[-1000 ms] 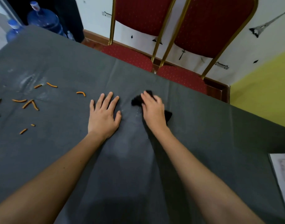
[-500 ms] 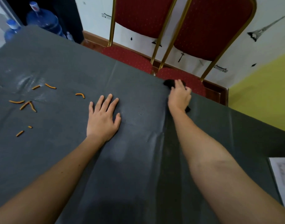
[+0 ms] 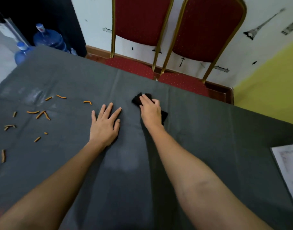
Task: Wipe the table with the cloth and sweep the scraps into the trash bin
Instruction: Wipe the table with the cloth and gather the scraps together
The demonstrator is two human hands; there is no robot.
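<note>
A grey cover lies over the table [image 3: 200, 130]. My right hand [image 3: 150, 111] presses flat on a small black cloth [image 3: 137, 99] near the table's middle, with straight fingers; the cloth shows past the fingertips and beside the wrist. My left hand [image 3: 106, 122] rests flat on the cover just to its left, fingers spread, holding nothing. Several orange scraps [image 3: 41, 114] lie scattered over the left part of the table, apart from both hands. No trash bin is in view.
Two red chairs with gold frames [image 3: 159, 39] stand against the far table edge. Blue water bottles [image 3: 48, 38] stand on the floor at the far left. A white sheet of paper [image 3: 287, 170] lies at the table's right edge.
My right hand slid the cloth out to the far table edge, then back toward the middle beside my left hand. The left hand has stayed in place.
</note>
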